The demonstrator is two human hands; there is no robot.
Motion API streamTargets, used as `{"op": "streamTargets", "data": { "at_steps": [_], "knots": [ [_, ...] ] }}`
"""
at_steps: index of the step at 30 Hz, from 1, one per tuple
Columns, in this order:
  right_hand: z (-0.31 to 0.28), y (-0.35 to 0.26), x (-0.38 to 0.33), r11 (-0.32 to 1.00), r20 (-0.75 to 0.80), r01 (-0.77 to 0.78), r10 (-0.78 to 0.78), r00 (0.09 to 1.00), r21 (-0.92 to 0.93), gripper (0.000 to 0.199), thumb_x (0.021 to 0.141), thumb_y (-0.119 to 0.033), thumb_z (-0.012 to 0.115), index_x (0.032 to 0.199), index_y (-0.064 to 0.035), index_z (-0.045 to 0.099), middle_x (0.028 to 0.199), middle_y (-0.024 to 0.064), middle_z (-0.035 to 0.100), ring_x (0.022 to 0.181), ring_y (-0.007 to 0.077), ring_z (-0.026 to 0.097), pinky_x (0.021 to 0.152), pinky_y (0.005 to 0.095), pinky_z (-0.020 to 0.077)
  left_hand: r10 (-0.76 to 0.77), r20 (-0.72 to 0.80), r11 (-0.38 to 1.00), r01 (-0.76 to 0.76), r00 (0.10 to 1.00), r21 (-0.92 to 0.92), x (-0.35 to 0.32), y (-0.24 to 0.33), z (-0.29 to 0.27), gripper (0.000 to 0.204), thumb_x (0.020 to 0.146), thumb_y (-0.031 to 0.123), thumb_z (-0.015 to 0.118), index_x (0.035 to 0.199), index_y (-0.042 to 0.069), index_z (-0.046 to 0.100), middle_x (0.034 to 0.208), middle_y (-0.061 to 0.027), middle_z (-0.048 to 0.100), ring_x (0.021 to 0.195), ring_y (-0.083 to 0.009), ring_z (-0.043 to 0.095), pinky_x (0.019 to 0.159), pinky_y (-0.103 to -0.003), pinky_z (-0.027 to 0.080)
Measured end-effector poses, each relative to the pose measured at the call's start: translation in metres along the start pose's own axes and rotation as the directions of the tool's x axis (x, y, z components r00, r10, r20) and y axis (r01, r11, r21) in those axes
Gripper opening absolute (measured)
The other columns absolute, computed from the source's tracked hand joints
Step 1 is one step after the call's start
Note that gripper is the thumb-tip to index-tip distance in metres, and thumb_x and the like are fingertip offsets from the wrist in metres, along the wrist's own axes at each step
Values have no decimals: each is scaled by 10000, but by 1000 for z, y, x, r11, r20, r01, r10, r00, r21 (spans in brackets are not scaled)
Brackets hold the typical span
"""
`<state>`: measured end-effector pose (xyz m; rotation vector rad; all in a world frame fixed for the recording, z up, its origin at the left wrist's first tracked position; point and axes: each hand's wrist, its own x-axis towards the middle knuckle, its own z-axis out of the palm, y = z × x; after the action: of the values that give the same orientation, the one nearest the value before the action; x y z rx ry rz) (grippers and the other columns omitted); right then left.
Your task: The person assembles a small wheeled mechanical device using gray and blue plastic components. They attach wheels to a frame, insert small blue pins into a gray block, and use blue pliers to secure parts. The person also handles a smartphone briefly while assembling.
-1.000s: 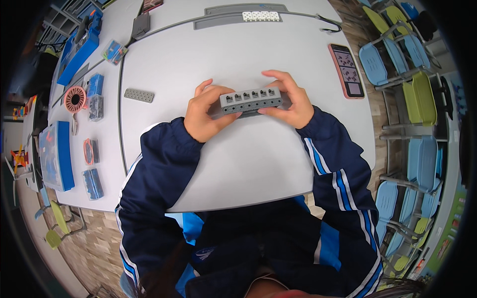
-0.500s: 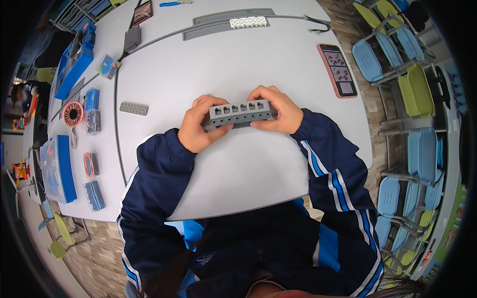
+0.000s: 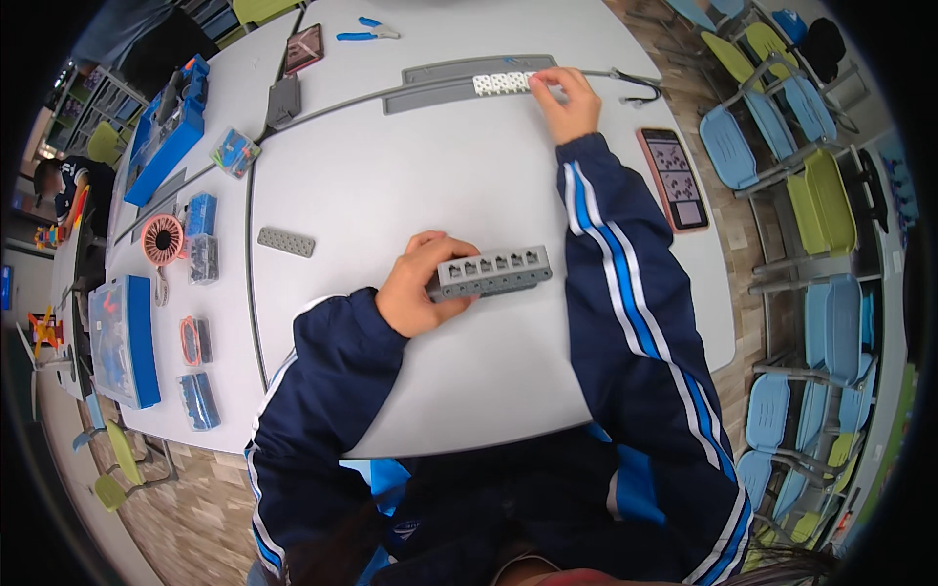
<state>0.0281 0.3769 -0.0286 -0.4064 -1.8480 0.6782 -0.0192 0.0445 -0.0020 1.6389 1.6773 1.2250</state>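
My left hand (image 3: pixel 418 283) is closed round the left end of a grey block (image 3: pixel 500 266) with a row of square sockets along its side and a darker holed part beneath. The block stays over the middle of the table, tilted slightly. My right hand (image 3: pixel 571 105) reaches to the far side of the table, its thumb and forefinger pinched at the right end of a row of small white blocks (image 3: pixel 498 84). The fingertips cover the last white block. These blocks stand by a grey tray (image 3: pixel 430 99).
A grey holed plate (image 3: pixel 286 242) lies left. Beyond it are a pink fan (image 3: pixel 162 239), small clear boxes (image 3: pixel 198 400) and a blue case (image 3: pixel 125 342). A phone (image 3: pixel 672 181) rests on the right. Blue pliers (image 3: pixel 367 31) and a black cable (image 3: pixel 640 88) lie at the back.
My right hand has let go of the grey block and moved far forward to the white blocks. The left hand alone keeps the grey block. The view has shifted a little.
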Motion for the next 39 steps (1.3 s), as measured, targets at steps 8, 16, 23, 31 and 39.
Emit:
{"op": "streamTargets", "data": {
  "at_steps": [8, 16, 23, 31, 39],
  "knots": [
    [69, 54, 54, 795, 66, -144, 225, 972, -590, 239, 746, -382, 801, 871, -179, 795, 1016, 112, 691, 1084, 353, 563, 922, 508, 447, 40, 41, 999, -39, 998, -27, 0, -8, -3, 470, 692, 16, 765, 1140, 84, 640, 1042, -51, 691, 921, -220, 648, 1125, -427, 259],
    [64, 59, 62, 756, 123, -239, 388, 914, -610, 207, 751, -364, 821, 828, -172, 802, 1025, 101, 695, 1084, 349, 565, 943, 511, 440, 90, 72, 996, -89, 993, -16, 4, -10, -5, 464, 706, 26, 755, 1148, 102, 634, 1033, -14, 668, 922, -186, 608, 1095, -419, 263],
    [74, 57, 62, 707, 143, -184, 376, 916, -683, 208, 776, -372, 774, 810, -167, 788, 1083, 63, 688, 1142, 330, 539, 965, 538, 401, 107, 50, 994, -106, 993, -28, -3, -15, -3, 493, 710, 30, 759, 1175, 110, 616, 1062, -18, 669, 963, -184, 611, 1098, -412, 253],
    [73, 73, 62, 743, 164, -117, 293, 942, -658, 189, 813, -336, 724, 874, -165, 774, 1094, 17, 704, 1162, 289, 541, 973, 519, 373, 69, 96, 995, -62, 993, -74, -6, -19, -5, 855, 686, 103, 846, 1429, 59, 424, 1301, -107, 542, 1137, -244, 546, 1124, -397, 270],
    [52, 80, 53, 916, 77, 199, -184, 980, -348, 89, 791, -219, 728, 826, -140, 706, 1083, 15, 707, 1041, 256, 621, 904, 439, 398, -268, -364, 811, 413, 892, 414, -49, 19, -162, 899, 704, 272, 902, 1447, 35, 455, 1396, -157, 551, 1225, -280, 567, 1073, -382, 419]
  ]
}}
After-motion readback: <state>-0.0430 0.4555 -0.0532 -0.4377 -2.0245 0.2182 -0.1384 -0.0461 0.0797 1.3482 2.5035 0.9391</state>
